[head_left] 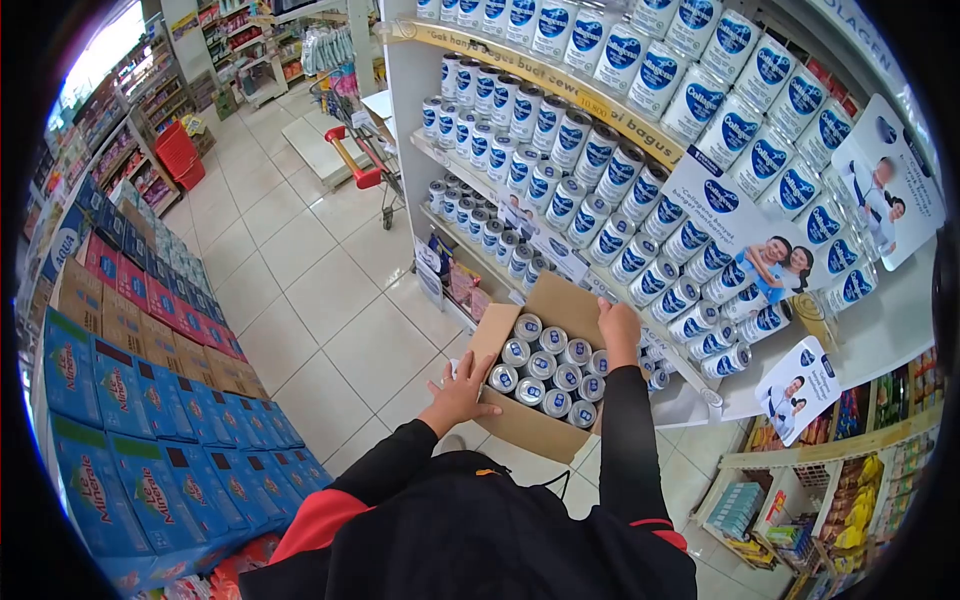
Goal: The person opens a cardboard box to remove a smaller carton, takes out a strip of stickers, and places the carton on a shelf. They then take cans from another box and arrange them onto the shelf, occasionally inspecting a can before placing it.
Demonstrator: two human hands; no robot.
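Note:
An open cardboard box [535, 425] full of several blue-and-white cans [545, 370] is held in front of me, over the tiled floor. My left hand [462, 392] lies flat against the box's near left side, fingers spread. My right hand [619, 330] grips the far right flap of the box, close to the lower shelf. Both arms wear black sleeves with red trim.
A white shelf unit [640, 130] on the right is stacked with rows of matching cans and advertising cards. A shopping trolley [365, 150] stands up the aisle. Stacked blue and red cartons [150, 400] line the left side. Snack racks [850, 500] stand at the lower right.

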